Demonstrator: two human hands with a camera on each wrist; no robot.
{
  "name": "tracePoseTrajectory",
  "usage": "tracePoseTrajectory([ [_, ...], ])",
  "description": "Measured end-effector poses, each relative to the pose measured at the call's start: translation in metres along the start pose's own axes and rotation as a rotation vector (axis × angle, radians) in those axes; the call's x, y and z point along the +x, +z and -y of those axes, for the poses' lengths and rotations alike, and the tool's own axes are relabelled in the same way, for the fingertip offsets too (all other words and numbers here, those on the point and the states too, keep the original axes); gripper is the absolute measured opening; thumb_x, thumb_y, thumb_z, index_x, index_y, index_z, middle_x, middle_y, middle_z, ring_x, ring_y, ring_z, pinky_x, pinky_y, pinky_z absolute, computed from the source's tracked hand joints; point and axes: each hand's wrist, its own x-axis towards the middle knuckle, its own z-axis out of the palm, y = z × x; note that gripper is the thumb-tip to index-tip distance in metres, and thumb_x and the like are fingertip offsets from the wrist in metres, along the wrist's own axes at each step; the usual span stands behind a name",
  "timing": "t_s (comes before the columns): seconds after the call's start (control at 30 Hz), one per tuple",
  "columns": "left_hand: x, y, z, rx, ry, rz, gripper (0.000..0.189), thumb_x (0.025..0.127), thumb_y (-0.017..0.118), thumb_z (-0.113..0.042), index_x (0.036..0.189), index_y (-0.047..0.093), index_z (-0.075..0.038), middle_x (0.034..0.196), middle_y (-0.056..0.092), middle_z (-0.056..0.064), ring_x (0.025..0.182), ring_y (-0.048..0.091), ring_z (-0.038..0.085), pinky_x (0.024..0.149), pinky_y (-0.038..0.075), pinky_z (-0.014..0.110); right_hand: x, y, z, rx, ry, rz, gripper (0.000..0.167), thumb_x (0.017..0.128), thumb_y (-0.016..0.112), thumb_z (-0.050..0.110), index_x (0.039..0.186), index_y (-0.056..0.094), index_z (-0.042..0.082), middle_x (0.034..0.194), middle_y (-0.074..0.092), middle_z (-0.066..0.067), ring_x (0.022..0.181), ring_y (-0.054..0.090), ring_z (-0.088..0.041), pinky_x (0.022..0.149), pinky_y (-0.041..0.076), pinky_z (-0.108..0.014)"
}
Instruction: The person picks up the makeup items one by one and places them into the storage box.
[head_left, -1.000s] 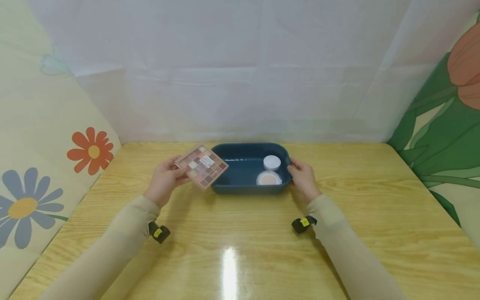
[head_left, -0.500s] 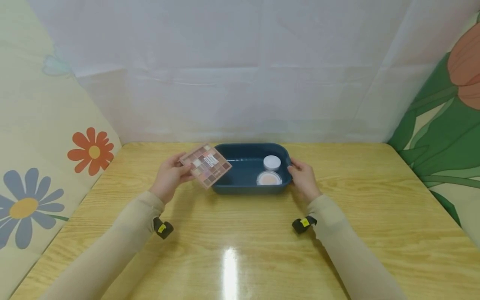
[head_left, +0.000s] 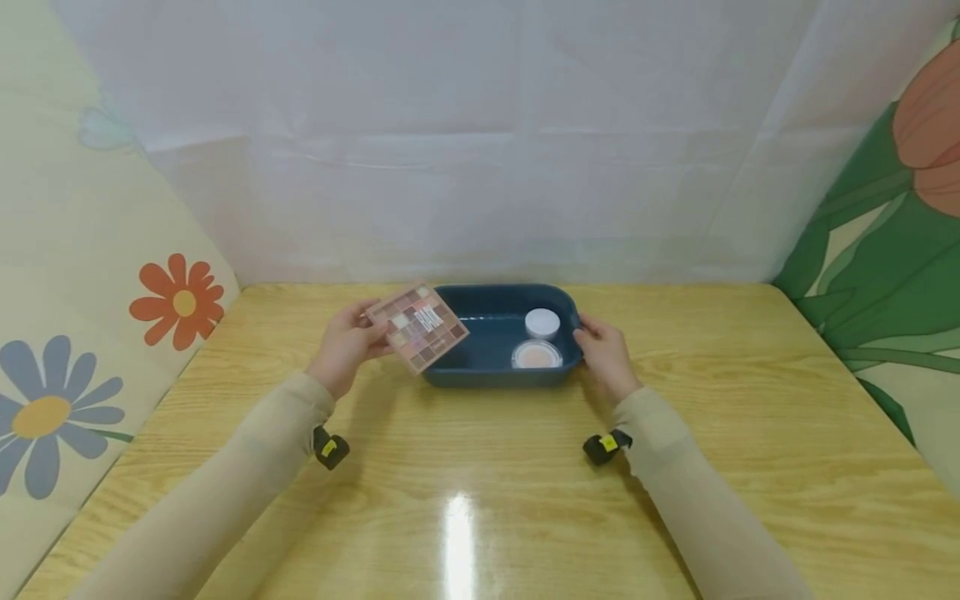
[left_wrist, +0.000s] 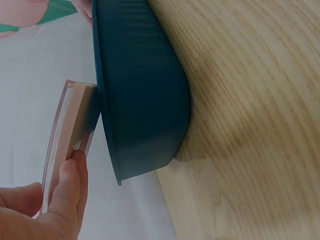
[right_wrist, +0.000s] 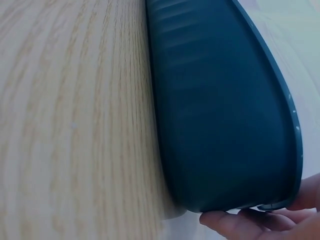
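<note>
— What was found held?
— An eyeshadow palette [head_left: 420, 327] was clamped, tilted, in the left hand [head_left: 347, 346] at the dark-blue bin [head_left: 498, 378]'s left rim; contact could not be determined.
— And the right hand [head_left: 609, 354]?
— It was clamped on the bin's right end; a white round jar [head_left: 542, 323] and a powder compact [head_left: 537, 355] were contained inside.
</note>
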Motion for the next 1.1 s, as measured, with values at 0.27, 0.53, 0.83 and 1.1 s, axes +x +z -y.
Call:
tracePoseTrajectory([
  [0.27,0.006,0.005,-0.004,0.023,-0.008,-0.013,0.056,0.098,0.041,0.007,0.15,0.022,0.004,0.138,0.042,0.032,0.089,0.058,0.014,0.08,0.056,0.022,0.0,0.0,0.001,0.004,0.005,0.013,0.047,0.102,0.037,-0.001,0.148,0.026,-0.009,0.15,0.03,-0.027,0.138,0.033,-0.032,0.111,0.033,-0.038],
  [0.53,0.013,0.008,-0.007,0.053,-0.008,-0.021,0.055,0.098,0.041,0.007,0.15,0.023,0.004,0.137,0.043,0.031,0.089,0.057,0.015,0.078,0.056,0.021,0.002,0.0,0.0,-0.026,-0.011,0.009,0.047,0.102,0.038,0.0,0.147,0.027,-0.009,0.151,0.031,-0.025,0.138,0.034,-0.032,0.11,0.034,-0.039],
  [0.83,0.021,0.015,-0.011,0.097,-0.016,0.002,0.055,0.098,0.041,0.006,0.151,0.025,0.002,0.136,0.044,0.03,0.086,0.058,0.017,0.078,0.056,0.023,0.001,-0.001,-0.001,-0.018,-0.01,0.016,0.047,0.102,0.037,-0.001,0.147,0.027,-0.009,0.151,0.031,-0.025,0.137,0.034,-0.032,0.109,0.035,-0.039],
  [1.1,0.029,0.022,-0.014,0.141,-0.004,0.031,0.056,0.098,0.042,0.007,0.151,0.026,0.001,0.137,0.044,0.03,0.09,0.059,0.022,0.084,0.056,0.03,0.001,-0.002,-0.001,-0.019,-0.006,0.027,0.047,0.102,0.037,0.0,0.148,0.027,-0.008,0.151,0.031,-0.024,0.137,0.035,-0.032,0.109,0.036,-0.04],
])
